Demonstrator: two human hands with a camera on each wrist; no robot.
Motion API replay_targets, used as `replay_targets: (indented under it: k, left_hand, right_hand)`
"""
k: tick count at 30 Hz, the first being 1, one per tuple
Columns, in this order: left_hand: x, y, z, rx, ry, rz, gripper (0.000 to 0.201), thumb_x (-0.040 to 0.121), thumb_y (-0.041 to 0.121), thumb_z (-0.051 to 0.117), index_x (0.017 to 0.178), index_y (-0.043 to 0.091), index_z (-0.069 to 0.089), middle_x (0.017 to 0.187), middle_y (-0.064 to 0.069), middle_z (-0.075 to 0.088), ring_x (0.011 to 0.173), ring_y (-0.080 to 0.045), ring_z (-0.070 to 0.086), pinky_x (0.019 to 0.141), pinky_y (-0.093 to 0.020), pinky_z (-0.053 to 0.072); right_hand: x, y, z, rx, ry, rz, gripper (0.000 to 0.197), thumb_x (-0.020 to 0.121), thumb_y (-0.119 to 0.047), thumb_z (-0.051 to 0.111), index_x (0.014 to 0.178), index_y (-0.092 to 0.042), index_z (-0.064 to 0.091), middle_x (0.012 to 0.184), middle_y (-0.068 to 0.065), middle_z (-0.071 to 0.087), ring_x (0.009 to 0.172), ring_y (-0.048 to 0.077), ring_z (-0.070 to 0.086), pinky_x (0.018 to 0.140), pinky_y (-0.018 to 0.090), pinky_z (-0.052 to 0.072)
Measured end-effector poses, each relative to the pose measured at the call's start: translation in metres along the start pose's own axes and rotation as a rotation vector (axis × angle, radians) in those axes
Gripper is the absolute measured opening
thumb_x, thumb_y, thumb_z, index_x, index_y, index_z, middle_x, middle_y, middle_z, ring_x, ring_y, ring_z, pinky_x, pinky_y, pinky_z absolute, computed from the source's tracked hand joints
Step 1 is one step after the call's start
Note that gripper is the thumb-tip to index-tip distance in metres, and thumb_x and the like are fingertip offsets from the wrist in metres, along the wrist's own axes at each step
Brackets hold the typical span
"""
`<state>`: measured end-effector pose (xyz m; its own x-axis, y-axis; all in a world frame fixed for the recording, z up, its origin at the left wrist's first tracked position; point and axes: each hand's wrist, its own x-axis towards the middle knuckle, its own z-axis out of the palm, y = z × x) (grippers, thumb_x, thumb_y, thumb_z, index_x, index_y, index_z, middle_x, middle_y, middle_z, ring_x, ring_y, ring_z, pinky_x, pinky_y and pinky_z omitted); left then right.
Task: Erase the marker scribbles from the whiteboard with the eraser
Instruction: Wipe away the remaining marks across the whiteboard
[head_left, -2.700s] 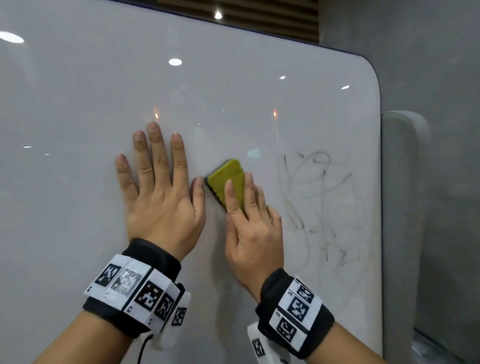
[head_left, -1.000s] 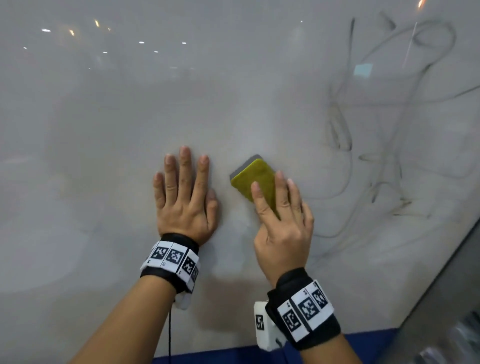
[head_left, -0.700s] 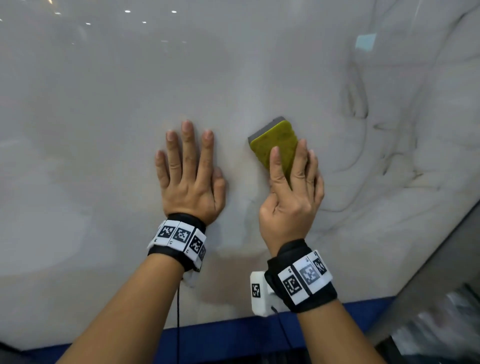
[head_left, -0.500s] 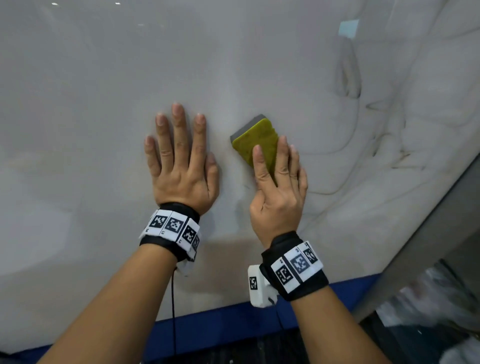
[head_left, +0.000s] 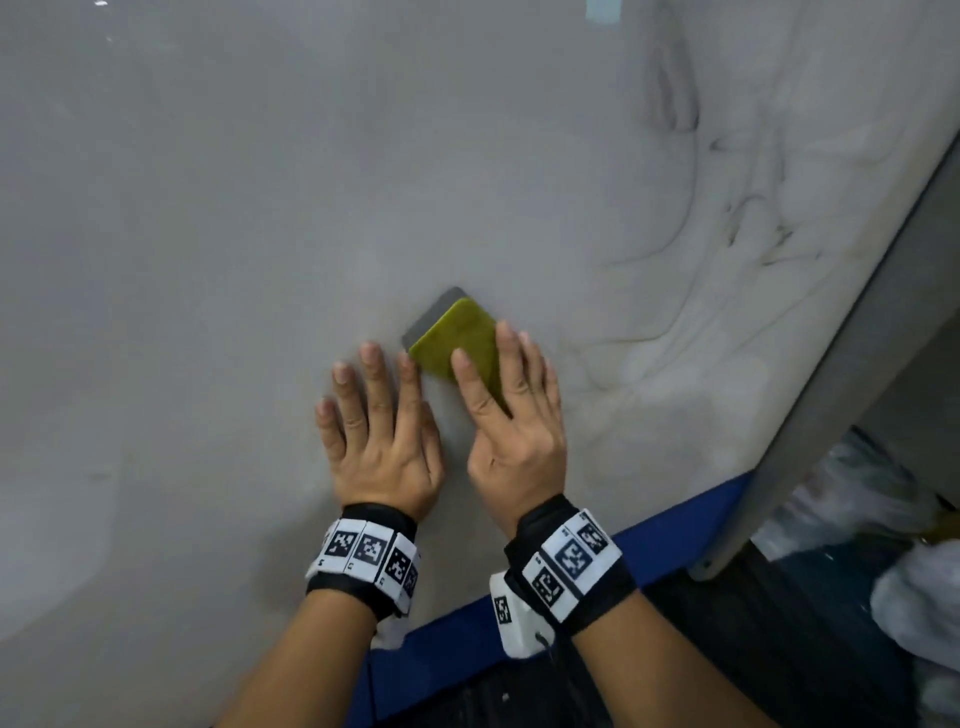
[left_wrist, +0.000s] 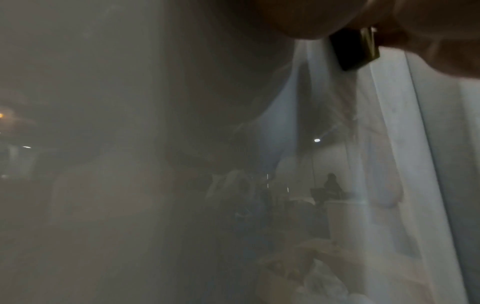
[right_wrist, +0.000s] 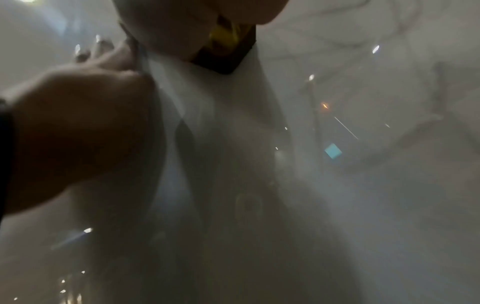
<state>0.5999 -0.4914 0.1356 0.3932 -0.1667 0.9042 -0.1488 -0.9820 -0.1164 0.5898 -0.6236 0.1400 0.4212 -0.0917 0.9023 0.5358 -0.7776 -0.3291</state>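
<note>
Pressing the yellow-backed eraser (head_left: 457, 338) flat against the whiteboard (head_left: 208, 208), your right hand (head_left: 514, 415) had straight fingers laid over its back, thumb along the near edge. Your left hand (head_left: 382, 431) lay spread and flat on the board, touching the eraser's left corner and holding nothing. The smeared marker scribbles (head_left: 727, 208) sat up and to the right, apart from the pad. It looked light and slightly soft; you would do best bearing down on its middle so it cannot skid on the glossy surface.
</note>
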Motion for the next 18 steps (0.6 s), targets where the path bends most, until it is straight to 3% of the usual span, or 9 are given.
replay_targets:
  k: [4, 10, 14, 18]
  left_hand:
    - [-0.008, -0.001, 0.004, -0.01, -0.004, -0.001, 0.065, 0.1, 0.025, 0.037, 0.158, 0.014, 0.01, 0.165, -0.007, -0.009, 0.151, -0.026, -0.01, 0.121, -0.041, -0.009]
    - [-0.007, -0.001, -0.001, -0.071, -0.037, -0.013, 0.068, 0.099, 0.023, 0.041, 0.158, 0.015, 0.009, 0.164, -0.006, -0.012, 0.151, -0.025, -0.012, 0.121, -0.04, -0.011]
    - [-0.009, 0.0, -0.003, -0.1, -0.051, -0.001, 0.067, 0.099, 0.023, 0.038, 0.158, 0.015, 0.007, 0.164, -0.006, -0.014, 0.151, -0.025, -0.015, 0.121, -0.04, -0.013]
    - [-0.011, 0.002, -0.003, -0.114, -0.075, -0.012, 0.068, 0.099, 0.023, 0.037, 0.158, 0.016, 0.004, 0.163, -0.006, -0.016, 0.15, -0.025, -0.017, 0.12, -0.041, -0.014]
  right_hand:
    - [-0.031, 0.015, 0.001, 0.018, -0.056, 0.021, 0.076, 0.077, 0.019, 0.051, 0.142, -0.021, 0.047, 0.151, 0.016, 0.041, 0.144, 0.034, 0.038, 0.112, 0.057, 0.038]
    - [0.021, 0.016, -0.009, 0.151, 0.188, 0.219, 0.065, 0.082, 0.015, 0.061, 0.14, -0.013, 0.054, 0.153, 0.011, 0.042, 0.14, 0.027, 0.044, 0.098, 0.051, 0.052]
    - [0.017, 0.0, -0.006, 0.097, 0.207, 0.312, 0.066, 0.085, 0.01, 0.06, 0.144, -0.017, 0.047, 0.156, 0.006, 0.037, 0.143, 0.023, 0.039, 0.101, 0.044, 0.051]
    - [-0.026, -0.01, 0.002, 0.068, 0.128, 0.415, 0.064, 0.087, 0.003, 0.063, 0.141, -0.027, 0.046, 0.149, 0.009, 0.04, 0.135, 0.019, 0.047, 0.097, 0.036, 0.055]
